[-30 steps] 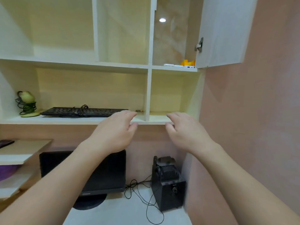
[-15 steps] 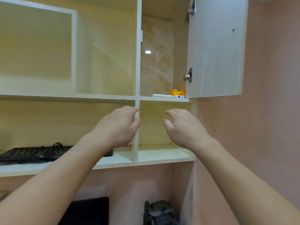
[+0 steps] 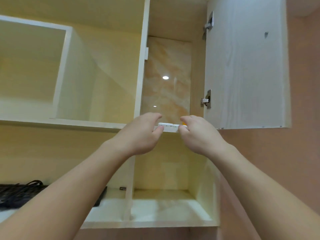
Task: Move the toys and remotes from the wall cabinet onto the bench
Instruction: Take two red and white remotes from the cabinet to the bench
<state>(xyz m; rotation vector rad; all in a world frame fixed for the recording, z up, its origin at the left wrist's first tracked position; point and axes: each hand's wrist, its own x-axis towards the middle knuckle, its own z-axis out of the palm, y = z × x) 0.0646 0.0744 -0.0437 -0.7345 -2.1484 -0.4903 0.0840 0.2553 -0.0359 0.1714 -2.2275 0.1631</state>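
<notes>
White remote (image 3: 167,125) on the wall cabinet (image 3: 173,66) shelf.
Slim, flat and white, it lies along the shelf's front edge in the open right-hand compartment; a sliver of an orange-yellow toy (image 3: 183,124) shows just beside its right end.

1. A single head-worn camera is giving the only view, so no second view is overlapping with it.
2. It is sitting below the wall cabinet (image 3: 110,125) and tilting upward, taking in the underside edge of the middle shelf and the ceiling of the top compartments.
3. It is facing the cabinet nearly square on, with the open cabinet door (image 3: 245,66) standing at the right and the pink wall (image 3: 297,161) beyond it.
4. It is standing near: both forearms are running up from the bottom corners, and the left hand (image 3: 140,134) and right hand (image 3: 199,135) are meeting near the middle of the frame.
5. The wide lens is bending the shelf lines toward the edges.
</notes>
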